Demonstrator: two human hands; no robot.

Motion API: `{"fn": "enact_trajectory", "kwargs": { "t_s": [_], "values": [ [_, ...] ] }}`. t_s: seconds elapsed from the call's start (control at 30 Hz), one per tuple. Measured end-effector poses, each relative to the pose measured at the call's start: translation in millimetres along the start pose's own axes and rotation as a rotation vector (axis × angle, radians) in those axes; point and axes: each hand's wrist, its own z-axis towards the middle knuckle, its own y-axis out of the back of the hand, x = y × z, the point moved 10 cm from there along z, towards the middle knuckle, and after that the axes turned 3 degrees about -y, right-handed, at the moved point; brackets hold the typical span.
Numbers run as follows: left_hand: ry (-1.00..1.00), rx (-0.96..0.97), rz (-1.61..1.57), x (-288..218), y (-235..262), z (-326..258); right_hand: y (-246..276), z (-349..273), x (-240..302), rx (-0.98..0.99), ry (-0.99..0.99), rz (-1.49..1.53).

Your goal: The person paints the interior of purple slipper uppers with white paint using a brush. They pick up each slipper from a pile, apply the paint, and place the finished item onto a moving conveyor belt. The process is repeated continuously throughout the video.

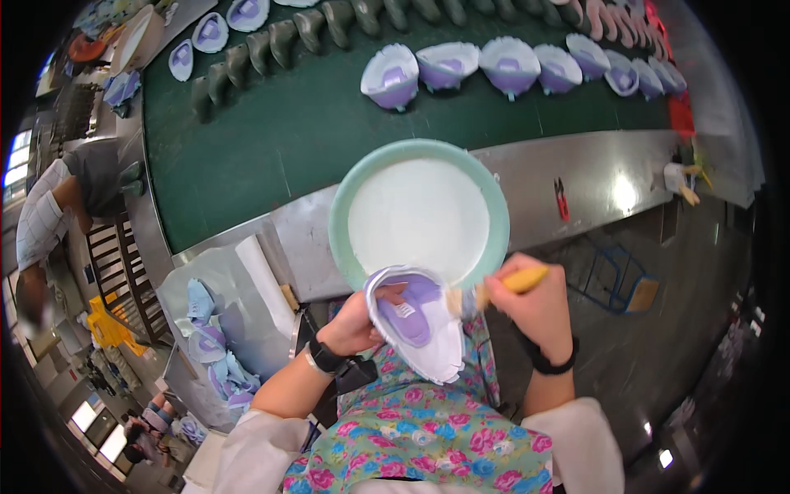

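My left hand (352, 323) grips a purple and white shoe upper (440, 346) by its left side, some fingers reaching inside it. The upper's opening faces up, showing a purple lining with a small pale label. In my right hand (533, 306) is a brush with a yellow handle (525, 279), its pale bristles touching the white inner edge of the upper. Just beyond, a wide mint-green basin (337, 221) holds white liquid (418, 218). The far edge of the upper overlaps the basin's near rim.
Behind the basin runs a green conveyor belt (247, 165) with rows of purple uppers (508, 66) and dark green shoe lasts (282, 43). Red-handled pliers (561, 199) lie on the metal ledge. More uppers (206, 342) sit at left. A blue-framed stool (613, 280) stands right; people are at far left.
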Motion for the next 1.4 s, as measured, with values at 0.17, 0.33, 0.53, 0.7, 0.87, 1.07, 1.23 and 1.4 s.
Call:
{"fn": "enact_trajectory", "kwargs": {
  "t_s": [0.17,0.33,0.53,0.7,0.87,1.07,1.23,1.4],
  "values": [
    [-0.491,0.124,0.03,-134,-7,-14,45,-13,-3,-0.21,-0.106,0.307],
    [-1.01,-0.009,0.34,-295,19,38,53,5,-3,-0.258,-0.056,0.303],
    [-0.876,-0.065,0.229,-331,22,159,30,22,7,-0.227,-0.082,0.221],
    [-0.48,-0.111,0.564,-244,57,113,9,34,29,-0.197,0.033,0.116],
    [-0.995,-0.728,0.955,-214,195,-85,-43,46,75,-0.07,0.151,-0.047],
    [-0.968,-2.108,0.786,-71,451,-340,-126,46,114,0.069,0.243,-0.163],
    [-0.517,-2.076,0.253,8,617,-371,-192,41,132,0.207,0.287,-0.229],
    [-0.461,-2.139,0.353,-56,557,-306,-238,27,142,0.259,0.32,-0.303]
  ]
}}
